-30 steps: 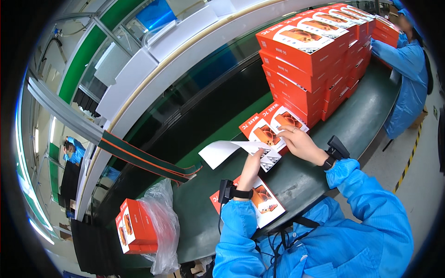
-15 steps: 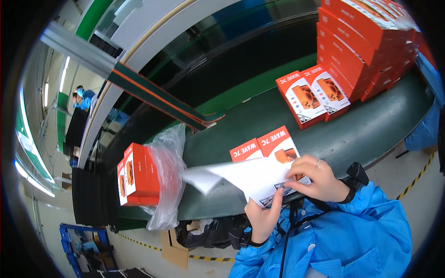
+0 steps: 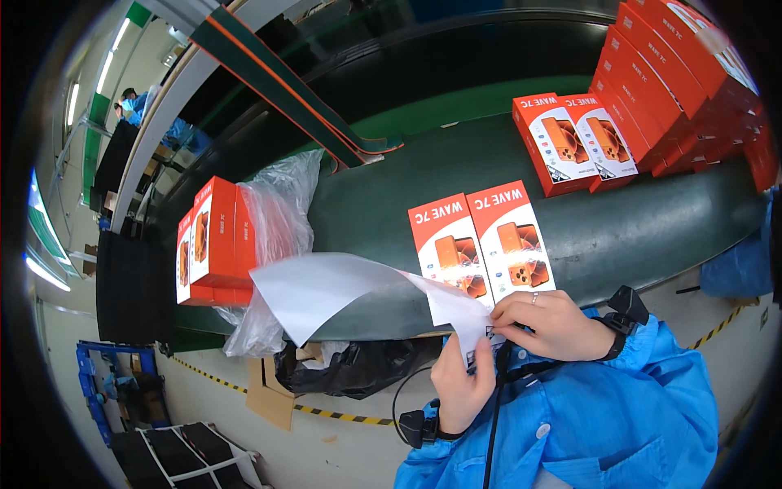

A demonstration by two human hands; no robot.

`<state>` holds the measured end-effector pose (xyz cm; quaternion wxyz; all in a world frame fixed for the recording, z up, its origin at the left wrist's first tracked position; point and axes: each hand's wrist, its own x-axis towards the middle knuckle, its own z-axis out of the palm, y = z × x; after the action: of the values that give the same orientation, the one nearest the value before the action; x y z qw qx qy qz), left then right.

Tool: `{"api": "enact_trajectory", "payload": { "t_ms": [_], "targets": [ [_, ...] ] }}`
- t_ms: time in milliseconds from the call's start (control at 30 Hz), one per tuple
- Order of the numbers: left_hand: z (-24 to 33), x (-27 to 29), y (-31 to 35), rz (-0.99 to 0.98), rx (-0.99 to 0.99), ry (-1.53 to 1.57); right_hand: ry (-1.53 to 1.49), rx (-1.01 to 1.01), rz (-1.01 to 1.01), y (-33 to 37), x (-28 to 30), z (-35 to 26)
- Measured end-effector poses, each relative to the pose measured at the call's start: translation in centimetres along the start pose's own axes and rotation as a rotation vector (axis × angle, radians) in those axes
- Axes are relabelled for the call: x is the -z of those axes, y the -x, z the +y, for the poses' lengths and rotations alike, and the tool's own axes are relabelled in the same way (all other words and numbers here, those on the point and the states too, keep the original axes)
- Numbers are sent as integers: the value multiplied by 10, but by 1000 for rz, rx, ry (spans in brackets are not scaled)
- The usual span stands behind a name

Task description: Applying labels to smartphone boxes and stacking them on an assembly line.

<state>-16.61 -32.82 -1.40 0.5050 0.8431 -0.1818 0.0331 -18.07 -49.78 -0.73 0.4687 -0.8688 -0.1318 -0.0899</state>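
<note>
Pinching a white sheet [image 3: 326, 287] at its near end, the left hand [image 3: 462, 383] and right hand [image 3: 554, 328] hold it by the blue jacket [image 3: 586, 416], free end curled; looks light, floppy (creases easily, I'd bet), so best taken by the edges.

At the far left, a person in blue [image 3: 134, 106] shows beyond a pale rail [image 3: 150, 137]. A green strip with orange edges [image 3: 270, 80] slants downward. Near left, yellow-black tape [image 3: 346, 416] crosses the floor [image 3: 326, 447] past a cardboard piece [image 3: 269, 397], a blue frame [image 3: 86, 383] and white-barred black panels [image 3: 181, 455].
</note>
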Motion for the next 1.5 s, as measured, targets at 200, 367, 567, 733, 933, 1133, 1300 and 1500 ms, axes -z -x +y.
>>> {"api": "enact_trajectory", "payload": {
  "t_ms": [200,367,567,733,933,1133,1300,1500],
  "targets": [
    [-16,13,5,211,161,-62,-224,-254,-261,-17,25,13],
    [-20,21,12,227,161,-62,-100,-338,-384,-26,22,50],
    [-15,18,13,183,168,-70,-45,-369,-432,-30,18,52],
    [-14,16,11,180,159,-80,-31,-344,-409,-30,17,52],
    [-15,14,12,180,167,-101,-4,-326,-401,-27,13,55],
    [-17,13,15,175,214,-1,54,-318,-323,-34,20,36],
    [-23,7,17,119,159,199,-857,-380,-320,-8,-7,27],
    [-29,12,23,155,109,532,-298,-125,78,-16,-7,7]
  ]
}}
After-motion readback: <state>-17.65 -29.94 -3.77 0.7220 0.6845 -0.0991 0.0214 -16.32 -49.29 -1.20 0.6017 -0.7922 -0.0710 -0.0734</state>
